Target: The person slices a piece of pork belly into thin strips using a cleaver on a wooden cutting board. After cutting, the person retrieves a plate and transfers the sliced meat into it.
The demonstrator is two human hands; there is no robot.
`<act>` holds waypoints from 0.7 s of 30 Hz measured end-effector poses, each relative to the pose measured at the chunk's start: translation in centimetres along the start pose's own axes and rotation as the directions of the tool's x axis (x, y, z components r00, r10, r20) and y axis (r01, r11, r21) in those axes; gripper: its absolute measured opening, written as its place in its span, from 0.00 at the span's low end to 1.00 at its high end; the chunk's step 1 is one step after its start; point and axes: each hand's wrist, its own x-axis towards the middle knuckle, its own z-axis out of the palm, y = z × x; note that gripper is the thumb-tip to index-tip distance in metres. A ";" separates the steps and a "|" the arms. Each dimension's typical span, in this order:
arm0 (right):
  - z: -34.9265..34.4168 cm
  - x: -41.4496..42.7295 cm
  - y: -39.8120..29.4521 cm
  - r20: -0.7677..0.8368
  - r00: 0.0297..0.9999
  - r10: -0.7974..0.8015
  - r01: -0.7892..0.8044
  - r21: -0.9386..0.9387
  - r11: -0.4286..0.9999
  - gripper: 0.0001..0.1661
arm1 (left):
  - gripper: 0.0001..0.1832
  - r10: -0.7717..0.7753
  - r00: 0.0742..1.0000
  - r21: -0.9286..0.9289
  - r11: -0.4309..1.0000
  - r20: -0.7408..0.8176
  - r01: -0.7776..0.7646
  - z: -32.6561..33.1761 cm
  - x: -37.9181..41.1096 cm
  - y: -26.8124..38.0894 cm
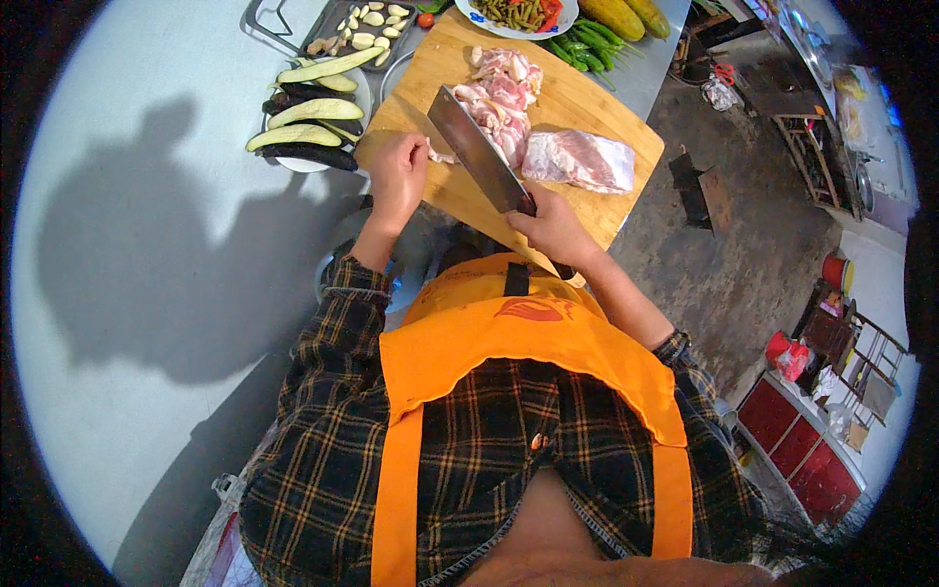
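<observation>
My right hand (pixel 554 227) grips a cleaver (pixel 477 150) by its handle. The broad blade slants up and left over the wooden cutting board (pixel 594 103). At the board's left edge, my left hand (pixel 400 172) is closed, and a thin pale strip of meat (pixel 441 154) sticks out from its fingers. Raw sliced pork (pixel 506 88) lies piled along the middle of the board, partly hidden behind the blade. To the right of the cleaver rests a larger uncut slab of pork (pixel 579 161).
Left of the board stands a plate of halved eggplants (pixel 312 121), below a dark tray (pixel 337 22) of garlic cloves and ginger. Beyond the board are a plate (pixel 469 11) of cut green and red vegetables, green chili peppers (pixel 587 45) and yellow cucumbers (pixel 616 16). A wall borders the left.
</observation>
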 end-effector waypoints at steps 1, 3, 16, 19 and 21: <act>0.0 0.1 0.1 0.007 1.000 -0.004 0.004 0.014 1.000 0.19 | 0.04 0.016 1.000 -0.013 1.000 0.006 -0.016 -0.2 -0.2 0.0; -0.3 -0.1 -0.5 0.018 0.999 0.031 -0.032 0.051 0.998 0.20 | 0.04 0.024 0.999 -0.038 0.999 0.022 -0.023 -0.5 -0.5 0.1; -0.9 0.5 -2.5 0.063 0.995 -0.076 0.085 -0.155 0.984 0.18 | 0.05 0.152 0.981 0.114 0.984 -0.119 -0.138 0.5 -1.0 0.0; -1.0 0.5 -2.6 0.084 0.996 -0.027 0.037 -0.124 0.992 0.18 | 0.05 0.172 0.975 0.140 0.978 -0.138 -0.153 0.6 -1.0 0.1; -1.1 0.5 -2.5 0.094 0.995 -0.024 0.036 -0.121 0.992 0.18 | 0.06 0.170 0.976 0.159 0.976 -0.133 -0.148 0.5 -0.9 0.1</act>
